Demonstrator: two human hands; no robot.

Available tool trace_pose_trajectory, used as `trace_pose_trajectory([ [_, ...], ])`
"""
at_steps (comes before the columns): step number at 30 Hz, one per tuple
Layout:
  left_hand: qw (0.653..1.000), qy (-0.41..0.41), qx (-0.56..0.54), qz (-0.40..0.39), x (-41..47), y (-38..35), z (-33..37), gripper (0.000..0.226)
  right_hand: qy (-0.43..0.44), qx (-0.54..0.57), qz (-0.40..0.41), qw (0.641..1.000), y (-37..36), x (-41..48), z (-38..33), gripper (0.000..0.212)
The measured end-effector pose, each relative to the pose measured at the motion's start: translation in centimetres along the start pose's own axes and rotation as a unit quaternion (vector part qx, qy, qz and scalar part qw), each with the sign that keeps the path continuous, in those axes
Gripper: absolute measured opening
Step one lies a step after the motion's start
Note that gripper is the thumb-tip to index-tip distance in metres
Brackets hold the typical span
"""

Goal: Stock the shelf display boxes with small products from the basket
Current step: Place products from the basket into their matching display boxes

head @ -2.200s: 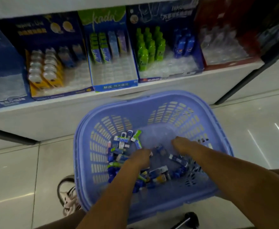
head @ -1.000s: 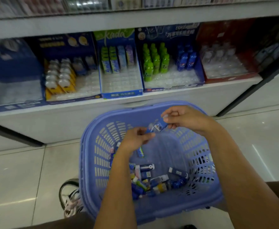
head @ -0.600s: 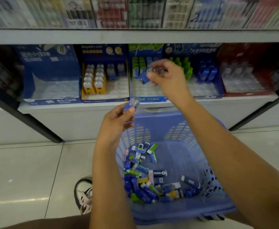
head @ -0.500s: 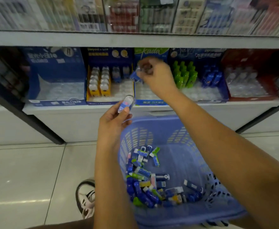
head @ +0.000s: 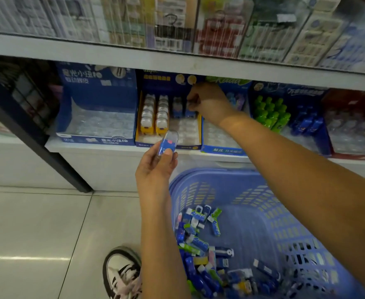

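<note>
A blue plastic basket [head: 263,190] on the floor at lower right holds several small blue, green and yellow products [head: 201,244]. My left hand [head: 155,167] is raised in front of the shelf edge, shut on a small blue product with a clear cap [head: 168,142]. My right hand [head: 207,100] reaches into the yellow and blue display box [head: 168,143], fingers closed on a small blue product [head: 190,111] at the box's right column. Yellow items [head: 154,117] fill the box's left columns.
An empty blue display box [head: 95,139] stands left of it; boxes with green bottles [head: 272,115] and a red box [head: 354,126] are to the right. An upper shelf [head: 177,59] overhangs. A dark post [head: 37,143] slants at left. My shoe [head: 123,272] is beside the basket.
Both hands rose from the basket, each with a small product. My right hand moved left into the yellow and blue box; my left hand lifted toward the shelf edge.
</note>
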State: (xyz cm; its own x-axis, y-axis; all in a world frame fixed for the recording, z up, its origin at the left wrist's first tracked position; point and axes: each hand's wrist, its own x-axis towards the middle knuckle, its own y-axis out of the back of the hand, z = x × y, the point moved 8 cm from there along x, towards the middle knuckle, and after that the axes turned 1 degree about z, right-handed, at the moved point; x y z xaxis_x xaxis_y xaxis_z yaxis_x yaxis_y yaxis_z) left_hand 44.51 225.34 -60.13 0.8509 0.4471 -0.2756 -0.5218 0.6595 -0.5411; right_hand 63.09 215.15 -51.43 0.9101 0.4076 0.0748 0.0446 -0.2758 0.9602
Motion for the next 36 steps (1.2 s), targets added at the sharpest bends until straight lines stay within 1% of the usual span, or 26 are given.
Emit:
trace_pose_trajectory([
  [5, 1.0, -0.001, -0.022, -0.004, 0.3, -0.1, 0.0, 0.023, 0.012, -0.057, 0.011, 0.998, -0.2, 0.4, 0.1, 0.036],
  [7, 1.0, -0.003, -0.019, 0.001, 0.3, -0.1, 0.2, 0.02, 0.001, -0.068, -0.001, 0.998, -0.4, 0.2, 0.5, 0.038],
  [11, 1.0, -0.004, -0.011, -0.006, 0.1, -0.5, 0.6, 0.022, -0.003, -0.079, 0.012, 0.997, 0.3, -0.3, 0.2, 0.026],
  [13, 1.0, -0.011, 0.002, -0.012, -0.2, -0.7, 0.6, 0.023, 0.01, -0.076, 0.01, 0.997, 0.4, -1.2, -0.7, 0.029],
  [14, 1.0, -0.016, 0.01, -0.011, -0.3, -0.8, 0.6, 0.022, 0.013, -0.048, 0.011, 0.999, 0.4, -2.0, -1.2, 0.031],
  [15, 1.0, -0.022, 0.019, -0.008, -0.5, -0.8, 0.6, 0.021, 0.01, 0.011, 0.014, 1.0, 0.2, -3.0, -1.6, 0.031],
  [16, 0.999, -0.031, 0.031, -0.005, -0.6, -0.8, 0.6, 0.02, 0.007, 0.108, 0.013, 0.994, 0.0, -4.4, -2.0, 0.027],
  [17, 0.998, -0.04, 0.042, -0.004, -0.6, -0.9, 0.8, 0.02, 0.006, 0.228, 0.008, 0.974, -0.2, -5.9, -2.4, 0.021],
  [18, 0.997, -0.049, 0.053, -0.004, -0.6, -1.1, 1.0, 0.021, 0.006, 0.329, -0.01, 0.944, -0.5, -7.4, -2.9, 0.013],
  [19, 0.997, -0.056, 0.061, -0.007, -0.6, -1.3, 1.2, 0.022, 0.007, 0.395, -0.029, 0.918, -0.8, -8.7, -3.3, 0.007],
  [20, 0.996, -0.062, 0.066, -0.014, -0.5, -1.7, 1.3, 0.024, 0.007, 0.438, -0.041, 0.898, -0.9, -9.6, -3.5, 0.008],
  [21, 0.995, -0.066, 0.071, -0.022, -0.6, -2.1, 1.5, 0.025, 0.004, 0.465, -0.043, 0.884, -1.0, -10.1, -3.4, 0.013],
  [22, 0.993, -0.074, 0.088, -0.027, -0.6, -2.5, 1.6, 0.026, -0.003, 0.477, -0.034, 0.879, -0.7, -10.3, -3.2, 0.017],
  [23, 0.986, -0.095, 0.136, -0.025, -0.6, -2.8, 1.9, 0.028, -0.008, 0.472, -0.012, 0.881, -0.3, -10.1, -2.8, 0.02],
  [24, 0.968, -0.129, 0.216, -0.023, -0.5, -3.2, 2.3, 0.031, -0.013, 0.451, 0.018, 0.892, 0.3, -9.8, -2.2, 0.021],
  [25, 0.937, -0.166, 0.307, -0.027, -0.5, -3.7, 2.5, 0.035, -0.023, 0.419, 0.052, 0.906, 0.9, -9.3, -1.6, 0.022],
  [26, 0.899, -0.197, 0.389, -0.037, -0.5, -4.3, 2.6, 0.038, -0.035, 0.383, 0.083, 0.919, 1.5, -8.7, -0.9, 0.021],
  [27, 0.864, -0.216, 0.451, -0.049, -0.4, -4.9, 2.4, 0.04, -0.046, 0.346, 0.105, 0.931, 1.9, -7.9, -0.2, 0.02],
  [29, 0.817, -0.219, 0.53, -0.064, -0.1, -5.3, 1.5, 0.041, -0.054, 0.259, 0.111, 0.958, 1.9, -6.0, 0.3, 0.022],
  [30, 0.801, -0.211, 0.556, -0.068, -0.1, -5.3, 0.9, 0.043, -0.048, 0.214, 0.103, 0.97, 1.6, -5.0, 0.2, 0.024],
  [32, 0.783, -0.198, 0.585, -0.077, -0.1, -5.2, -0.1, 0.047, -0.03, 0.145, 0.091, 0.985, 0.9, -3.4, -0.4, 0.026],
  [36, 0.772, -0.208, 0.596, -0.079, 0.4, -5.0, -0.6, 0.047, -0.015, 0.089, 0.061, 0.994, -1.0, -1.8, -1.1, 0.032],
])
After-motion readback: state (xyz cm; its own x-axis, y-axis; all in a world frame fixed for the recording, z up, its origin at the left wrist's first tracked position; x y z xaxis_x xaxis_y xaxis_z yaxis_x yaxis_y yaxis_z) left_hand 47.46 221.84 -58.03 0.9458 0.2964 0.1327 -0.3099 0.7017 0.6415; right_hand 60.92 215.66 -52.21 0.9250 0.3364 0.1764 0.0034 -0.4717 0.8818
